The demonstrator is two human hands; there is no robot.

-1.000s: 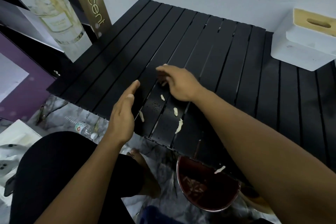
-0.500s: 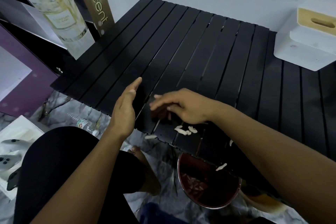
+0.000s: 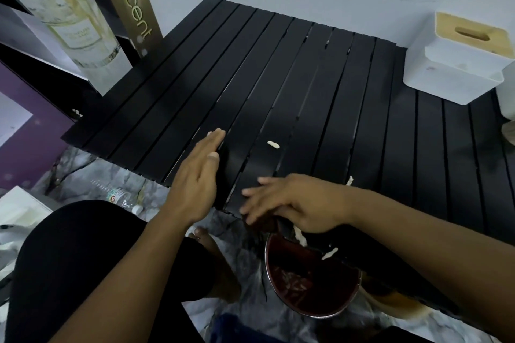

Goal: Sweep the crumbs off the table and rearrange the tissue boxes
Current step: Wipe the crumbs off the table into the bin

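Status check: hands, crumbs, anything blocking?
Left hand open, edge-on at the table; right hand open at the near edge above the bowl. One crumb lies mid-table. Tissue box far right, untouched. Nothing in the way.

The right hand (image 3: 295, 203) has blurred fingertips (image 3: 250, 193); we can't tell their contact with the table (image 3: 306, 92). That hand covers part of a crumb (image 3: 299, 234) at the near edge. The tissue box (image 3: 451, 69), far beyond it, is cut by the frame. The bowl (image 3: 334, 295) below the wrist sits half hidden under the table.
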